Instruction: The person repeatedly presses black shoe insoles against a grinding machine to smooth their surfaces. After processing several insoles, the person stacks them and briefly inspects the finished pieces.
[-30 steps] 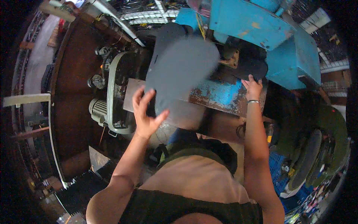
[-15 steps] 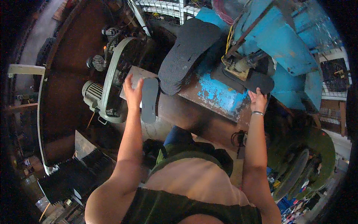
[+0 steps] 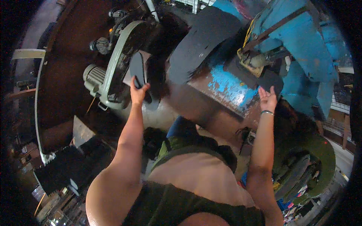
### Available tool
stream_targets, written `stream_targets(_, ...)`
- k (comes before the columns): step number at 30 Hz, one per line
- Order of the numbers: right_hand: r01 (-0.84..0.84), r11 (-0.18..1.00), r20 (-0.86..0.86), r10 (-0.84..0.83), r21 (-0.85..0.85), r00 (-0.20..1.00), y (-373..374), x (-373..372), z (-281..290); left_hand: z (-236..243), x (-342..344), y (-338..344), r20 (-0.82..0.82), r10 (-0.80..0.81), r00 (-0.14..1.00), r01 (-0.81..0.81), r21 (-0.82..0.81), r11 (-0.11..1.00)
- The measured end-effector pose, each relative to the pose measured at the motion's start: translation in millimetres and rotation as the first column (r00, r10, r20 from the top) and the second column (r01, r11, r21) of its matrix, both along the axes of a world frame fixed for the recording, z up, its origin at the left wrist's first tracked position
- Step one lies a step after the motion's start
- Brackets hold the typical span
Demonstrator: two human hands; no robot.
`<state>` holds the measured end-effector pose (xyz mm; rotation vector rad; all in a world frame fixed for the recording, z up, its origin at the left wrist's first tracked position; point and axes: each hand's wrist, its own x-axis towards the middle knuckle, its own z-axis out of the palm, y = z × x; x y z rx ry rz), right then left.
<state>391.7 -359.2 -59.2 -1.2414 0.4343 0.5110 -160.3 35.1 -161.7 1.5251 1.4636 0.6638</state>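
Observation:
A dark grey, flat shoe sole [image 3: 136, 64] stands tilted on the left, with my left hand [image 3: 139, 93] closed around its lower part, thumb on the right side. Below that hand, a second, lighter grey sole [image 3: 152, 105] shows in a blur. My right hand [image 3: 268, 101] is palm up, its fingers apart at the near edge of a black sole piece [image 3: 272, 81]. That piece lies under the head [image 3: 253, 67] of a blue machine. Whether the right fingertips reach beneath it, I cannot tell.
A thick stack of black sole sheets [image 3: 201, 39] rests between my hands on the worn blue-and-brown table [image 3: 230, 90]. Left stands a machine with a pale green curved guard [image 3: 120, 56] and a motor [image 3: 94, 77]. A dark green round container [image 3: 328, 150] sits at lower right.
My left hand has closed on a sole and tipped it up. My right hand has turned slightly palm up at the black piece's edge. The whole view has shifted a little.

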Motion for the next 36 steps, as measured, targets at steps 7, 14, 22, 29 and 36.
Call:
stream_targets(7, -0.166, 0.981, 0.309, 0.191, -0.104, 0.932, -25.6, -119.3, 97.3, 207.3, 31.3, -69.0, 0.267, -0.411, 0.872, 0.219, 0.538, 0.814)
stream_targets(14, -0.345, 0.937, 0.317, 0.345, -0.058, 0.883, -95.5, -282.0, 168.0, 256.1, 175.0, -226.8, -0.326, -0.938, 0.120, 0.894, 0.447, -0.041)
stream_targets(22, 0.832, 0.554, 0.402, -0.760, -0.008, 0.510, -363.9, -315.8, 123.7, 258.3, 221.0, -255.6, -0.346, -0.932, -0.108, 0.941, 0.268, -0.209)
stream_targets(29, 0.984, 0.103, 0.366, -0.919, -0.143, 0.149, -475.6, -375.4, 8.4, 259.5, 236.4, -269.6, -0.436, -0.860, -0.265, 0.931, 0.116, -0.345)
stream_targets(36, 0.951, 0.218, 0.203, -0.943, -0.219, 0.263, -471.7, -353.3, -84.1, 258.5, 241.4, -291.3, -0.447, -0.819, -0.359, 0.895, 0.084, -0.438)
